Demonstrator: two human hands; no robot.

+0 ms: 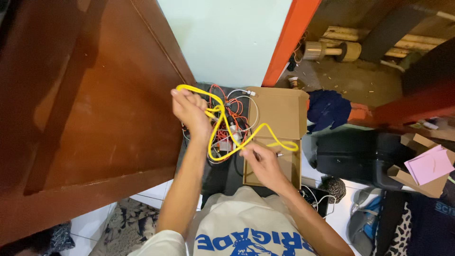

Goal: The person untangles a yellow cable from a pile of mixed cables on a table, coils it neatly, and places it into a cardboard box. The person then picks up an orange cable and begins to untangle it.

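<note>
A long yellow cable (pixel 222 124) loops between both of my hands. My left hand (pixel 190 110) is raised and closed around one end of it, near the loop's top. Lower and to the right, my right hand (pixel 259 159) pinches the cable where it bends, and a small loop sticks out to the right over an open cardboard box (pixel 282 114). Below the yellow cable lies a tangle of orange, white and black wires (pixel 233 128), partly hidden by my hands.
A brown wooden door (pixel 90 104) fills the left side. An orange door frame (pixel 289 38) rises behind the box. To the right are a blue cloth (pixel 328 108), a black bag (pixel 360 154) and a pink paper on a cardboard box (pixel 429 166).
</note>
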